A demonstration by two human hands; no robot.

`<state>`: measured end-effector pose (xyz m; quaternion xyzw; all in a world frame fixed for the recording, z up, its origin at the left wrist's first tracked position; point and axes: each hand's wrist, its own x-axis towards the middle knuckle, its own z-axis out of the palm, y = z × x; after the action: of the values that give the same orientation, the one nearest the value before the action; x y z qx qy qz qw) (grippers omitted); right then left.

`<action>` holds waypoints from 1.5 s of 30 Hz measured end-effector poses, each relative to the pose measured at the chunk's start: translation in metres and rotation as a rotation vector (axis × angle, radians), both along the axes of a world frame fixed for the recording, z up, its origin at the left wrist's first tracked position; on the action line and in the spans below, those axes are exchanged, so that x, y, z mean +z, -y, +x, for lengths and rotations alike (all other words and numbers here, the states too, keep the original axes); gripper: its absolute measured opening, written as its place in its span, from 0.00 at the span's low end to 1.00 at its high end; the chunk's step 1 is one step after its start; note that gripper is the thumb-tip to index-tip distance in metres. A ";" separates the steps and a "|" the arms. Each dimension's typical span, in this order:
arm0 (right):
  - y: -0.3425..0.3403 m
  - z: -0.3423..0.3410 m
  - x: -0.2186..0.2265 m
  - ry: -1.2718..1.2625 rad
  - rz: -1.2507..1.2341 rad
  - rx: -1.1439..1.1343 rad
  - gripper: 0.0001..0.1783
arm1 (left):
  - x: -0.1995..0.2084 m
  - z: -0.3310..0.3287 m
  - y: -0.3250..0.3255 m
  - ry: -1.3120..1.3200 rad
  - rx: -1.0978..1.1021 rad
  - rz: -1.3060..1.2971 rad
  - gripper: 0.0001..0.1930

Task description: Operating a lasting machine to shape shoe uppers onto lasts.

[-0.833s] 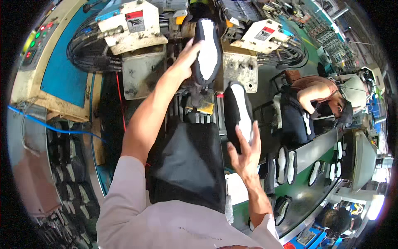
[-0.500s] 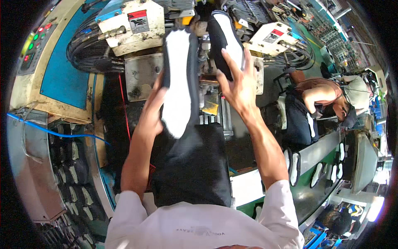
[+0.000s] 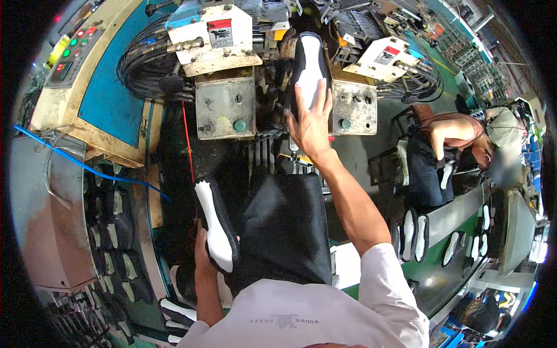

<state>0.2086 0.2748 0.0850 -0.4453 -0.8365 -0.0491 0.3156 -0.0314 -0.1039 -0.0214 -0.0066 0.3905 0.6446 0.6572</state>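
Note:
A black shoe upper with a white sole side facing up [image 3: 216, 223] is in my left hand [image 3: 203, 252], low and left of my lap. The fingers wrap beneath it, partly hidden. Straight ahead, a second black shoe upper with a white bottom [image 3: 311, 55] sits in the middle of the machine, toe end pointing away. My right hand [image 3: 312, 124] lies over its near part, fingers stretched out along the white surface and thumb at the left edge. Metal plates [image 3: 225, 110] with green knobs flank the near side of the machine.
A control panel [image 3: 72, 52] with coloured buttons stands at left above a blue hose [image 3: 87, 171]. Racked shoe uppers [image 3: 122, 232] are at lower left. At right, a green conveyor [image 3: 432, 278] carries several uppers; a person [image 3: 452, 139] bends beside it. A dark apron [image 3: 284, 226] covers my lap.
My left hand has brought its shoe upper down and left, away from the machine. My right hand has shifted onto the white bottom of the other upper. The whole view has shifted a little.

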 end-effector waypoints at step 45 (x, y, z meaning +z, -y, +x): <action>0.059 0.126 -0.239 0.258 -0.451 0.235 0.36 | 0.067 0.009 0.055 -0.596 0.166 -0.239 0.48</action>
<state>0.3348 0.2163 -0.1535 -0.3942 -0.9055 0.1189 0.1031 -0.0221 -0.1591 0.0460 0.0735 0.6366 0.6192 0.4537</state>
